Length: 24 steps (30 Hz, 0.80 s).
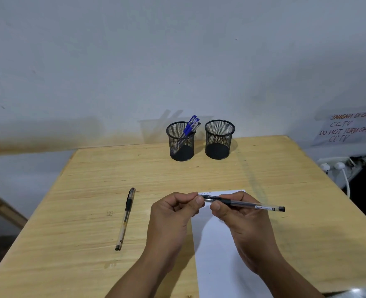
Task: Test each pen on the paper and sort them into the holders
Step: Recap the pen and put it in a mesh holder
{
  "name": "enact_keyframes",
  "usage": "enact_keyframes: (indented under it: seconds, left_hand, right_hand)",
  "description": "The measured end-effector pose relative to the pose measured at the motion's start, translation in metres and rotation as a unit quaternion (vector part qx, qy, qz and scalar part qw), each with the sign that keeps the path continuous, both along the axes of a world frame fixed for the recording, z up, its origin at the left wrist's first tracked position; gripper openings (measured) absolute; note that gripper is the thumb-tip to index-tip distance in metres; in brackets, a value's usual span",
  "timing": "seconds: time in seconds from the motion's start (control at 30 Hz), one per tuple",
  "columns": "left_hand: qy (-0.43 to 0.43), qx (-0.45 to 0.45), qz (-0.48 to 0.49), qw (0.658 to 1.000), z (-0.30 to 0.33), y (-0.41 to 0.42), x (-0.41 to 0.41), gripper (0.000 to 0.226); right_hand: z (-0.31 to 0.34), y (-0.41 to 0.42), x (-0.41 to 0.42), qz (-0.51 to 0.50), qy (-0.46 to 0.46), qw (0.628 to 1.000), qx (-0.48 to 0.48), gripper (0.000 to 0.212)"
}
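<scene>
Over the white sheet of paper (pixel 216 244) on the pale wooden table (pixel 285 181), both hands pinch a slim black-capped gel pen with a clear plastic barrel (pixel 242 203), held level just above the paper's far edge. The left hand (pixel 173 214) grips the cap end between thumb and fingertips; the right hand (pixel 240 220) grips the rubber sleeve beside it, the barrel jutting out past its knuckles. The pen looks light, stiff and smooth, so the sleeve seems the surest hold.
</scene>
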<state>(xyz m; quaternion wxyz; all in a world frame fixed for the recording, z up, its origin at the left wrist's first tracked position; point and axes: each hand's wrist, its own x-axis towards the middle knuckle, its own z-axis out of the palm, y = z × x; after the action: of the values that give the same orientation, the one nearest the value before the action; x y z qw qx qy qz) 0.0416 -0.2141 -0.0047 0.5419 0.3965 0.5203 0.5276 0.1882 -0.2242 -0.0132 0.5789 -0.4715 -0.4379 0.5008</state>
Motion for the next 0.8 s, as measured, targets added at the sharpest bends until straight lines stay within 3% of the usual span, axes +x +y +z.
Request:
enact_keyframes:
  seconds: [0.17,0.27,0.5,0.57,0.67,0.8]
  left_hand:
    - [0.019,0.005,-0.030,0.999,0.003,0.006,-0.001,0.017]
    - [0.045,0.001,-0.054,0.997,0.001,0.010,-0.002,0.006]
    - [0.130,0.022,-0.076,0.988,-0.002,0.051,0.009,0.018]
    - [0.141,0.033,-0.077,0.986,-0.003,0.073,0.015,0.022]
    - [0.165,0.045,-0.062,0.983,-0.008,0.111,0.026,0.032]
    - [0.209,0.040,-0.043,0.976,-0.016,0.154,0.043,0.056]
  right_hand:
    - [0.001,0.005,0.009,-0.013,-0.007,1.000,-0.012,0.017]
    - [0.001,0.010,0.014,-0.017,-0.002,1.000,-0.014,0.012]
    - [0.010,0.049,0.044,-0.056,0.041,0.997,-0.047,0.008]
    - [0.013,0.066,0.059,-0.048,-0.007,0.997,-0.054,0.008]
    - [0.018,0.095,0.084,-0.058,-0.152,0.985,-0.050,0.014]
    - [0.035,0.131,0.107,-0.106,-0.346,0.932,0.004,0.013]
